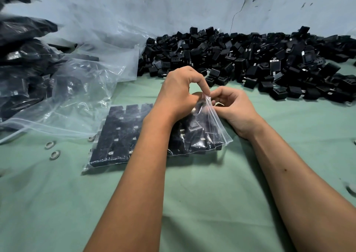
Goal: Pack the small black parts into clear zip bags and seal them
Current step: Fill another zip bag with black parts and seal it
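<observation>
Cloth (192,203), pale green, covered the whole work surface, with a scuffed, cracked grey wall (173,5) behind it.

Heap of small black parts (260,62), loose, boxy, some showing small metal tabs, stretched along the far right of the cloth against the wall.

Stack of filled bags (23,59), dark contents under clear film, stood at the far left, blurred at its top edge.

Empty clear bags (92,82), crumpled and overlapping, lay between the stack and the heap.

Zip bag (217,128), clear, glossy, creased, sat at the centre of the cloth. Black parts inside lay in flat rows on its left side and more jumbled on its right. Its mouth corner was lifted up off the cloth; whether the zip strip was closed could not be told.

Left hand (179,91) had fingers curled, thumb and forefinger pinching the raised top edge of the zip bag.

Right hand (233,109) had fingers curled, pinching the same edge just beside the left, fingertips nearly touching.

Metal eyelets (52,149), ring-shaped, were set in the cloth left of the zip bag.
</observation>
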`<state>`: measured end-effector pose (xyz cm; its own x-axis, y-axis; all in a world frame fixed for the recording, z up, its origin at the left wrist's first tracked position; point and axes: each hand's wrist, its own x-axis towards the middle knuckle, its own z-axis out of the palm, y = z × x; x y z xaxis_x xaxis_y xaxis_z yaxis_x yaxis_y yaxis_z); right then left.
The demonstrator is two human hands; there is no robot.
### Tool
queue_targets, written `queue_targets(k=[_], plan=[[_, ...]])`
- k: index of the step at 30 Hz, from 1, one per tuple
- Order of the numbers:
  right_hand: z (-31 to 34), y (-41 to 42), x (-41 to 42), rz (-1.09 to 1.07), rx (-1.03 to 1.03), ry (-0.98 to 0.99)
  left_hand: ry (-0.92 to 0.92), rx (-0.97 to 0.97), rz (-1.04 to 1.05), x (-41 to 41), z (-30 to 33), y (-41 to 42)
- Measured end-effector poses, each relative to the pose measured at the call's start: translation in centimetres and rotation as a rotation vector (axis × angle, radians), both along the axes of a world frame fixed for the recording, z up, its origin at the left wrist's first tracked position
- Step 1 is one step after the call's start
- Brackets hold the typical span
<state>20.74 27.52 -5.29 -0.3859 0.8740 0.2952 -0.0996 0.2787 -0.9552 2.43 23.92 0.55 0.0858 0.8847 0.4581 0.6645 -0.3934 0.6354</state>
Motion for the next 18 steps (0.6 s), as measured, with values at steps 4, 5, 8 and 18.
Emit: queue_targets(k=[4,5,8,18], plan=[[0.0,-0.1,-0.1,-0.009,-0.041,0.039,0.015,0.008,-0.003,0.1,-0.1,0.1],[0.0,0.0,0.0,-0.047,-0.053,0.071,0.013,0.007,-0.004,0.0,-0.1,0.1],[0.1,0.1,0.1,-0.140,-0.093,0.186,0.009,0.010,-0.004,0.0,-0.2,0.2],[1.0,-0.6,-0.2,-0.125,-0.218,0.297,0.010,0.013,-0.012,0.1,-0.2,0.1]])
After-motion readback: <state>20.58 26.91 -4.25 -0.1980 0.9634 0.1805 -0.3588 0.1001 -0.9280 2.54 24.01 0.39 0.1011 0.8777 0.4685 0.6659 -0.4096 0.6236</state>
